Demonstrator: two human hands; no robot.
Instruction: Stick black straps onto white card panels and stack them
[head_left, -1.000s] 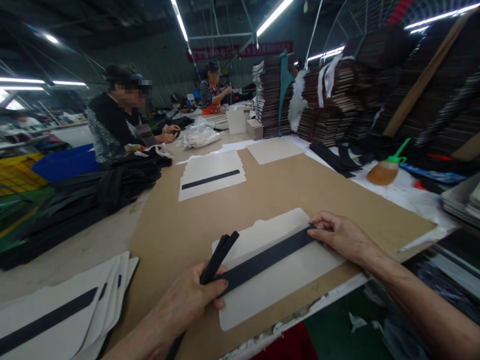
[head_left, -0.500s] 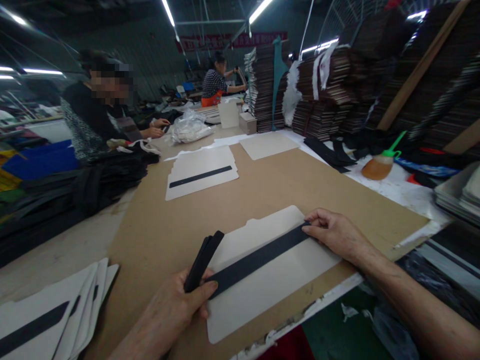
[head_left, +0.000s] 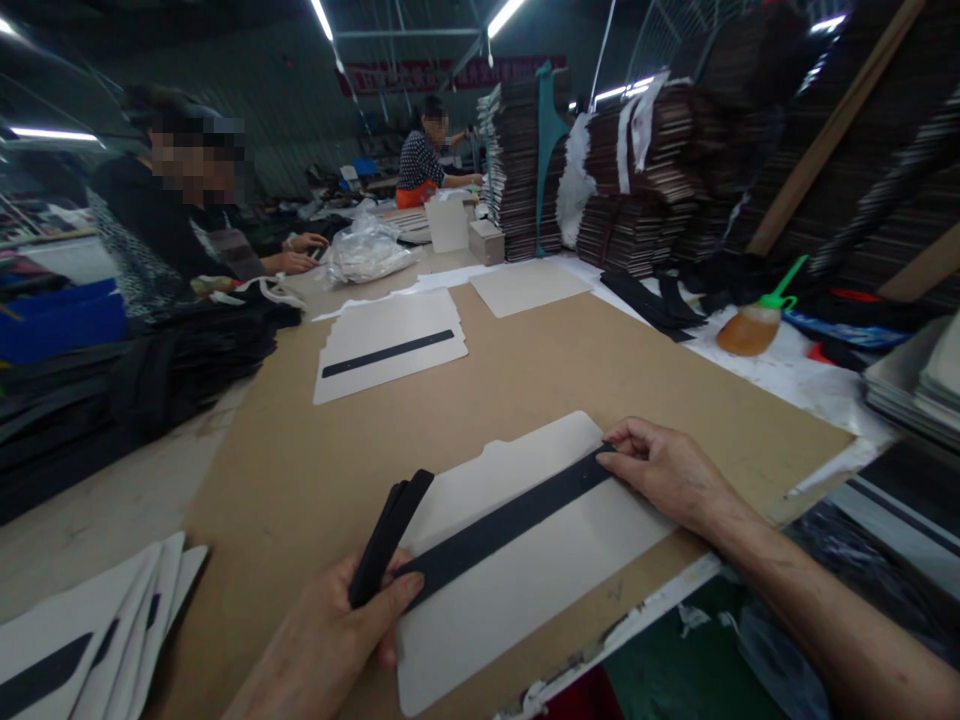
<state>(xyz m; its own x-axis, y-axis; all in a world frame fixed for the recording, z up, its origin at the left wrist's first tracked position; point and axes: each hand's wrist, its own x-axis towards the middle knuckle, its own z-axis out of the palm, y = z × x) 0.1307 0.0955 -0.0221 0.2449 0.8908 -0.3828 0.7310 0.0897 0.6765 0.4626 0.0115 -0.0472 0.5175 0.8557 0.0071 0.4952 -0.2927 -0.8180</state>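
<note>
A pale board (head_left: 525, 560) with a notched far edge lies near the table's front edge. Across it runs a black strip (head_left: 502, 525). My right hand (head_left: 656, 470) pinches the strip's right end at the board's edge. At the other end, my left hand (head_left: 360, 610) presses its thumb on the strip, and its closed fingers also hold a bundle of folded black strips (head_left: 390, 535) that stands up from the palm.
Pale boards with a black strip (head_left: 390, 340) lie farther back, others (head_left: 75, 620) at the lower left. A plain board (head_left: 529, 288), a bottle of amber liquid (head_left: 750, 328) and black strips (head_left: 652, 300) are beyond. Two people work behind, left and centre.
The view has shifted slightly, so most things sit a little farther left. Both hands keep their hold on the strip's ends. The far person's arm has lowered.
</note>
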